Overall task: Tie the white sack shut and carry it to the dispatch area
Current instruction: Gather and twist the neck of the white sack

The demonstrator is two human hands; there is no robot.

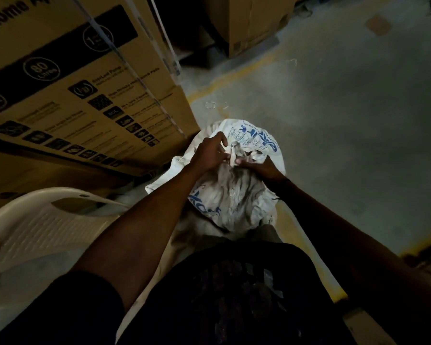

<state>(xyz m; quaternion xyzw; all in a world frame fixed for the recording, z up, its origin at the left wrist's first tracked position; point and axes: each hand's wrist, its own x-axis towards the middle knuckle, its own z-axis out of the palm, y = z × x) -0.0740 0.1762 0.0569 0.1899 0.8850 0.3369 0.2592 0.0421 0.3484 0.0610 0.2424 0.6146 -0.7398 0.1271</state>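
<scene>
White sack (234, 195) at centre frame, on the floor (346, 120) beside the stacked cardboard boxes (72, 95) of the upper left. Mouth gathered into a twisted neck (234, 151). Left hand (207, 155) curled at that neck, fingertips pinching the bunched cloth; right hand (261, 168) closed on it from the other side (finger detail lost in the dim light). Knot apparently unfinished. Likely trouble: stiff woven cloth slipping from either pinch and springing open, or a loose knot giving way under the load during the carry. White plastic chair (35, 220) close at lower left, a possible snag on lifting.
</scene>
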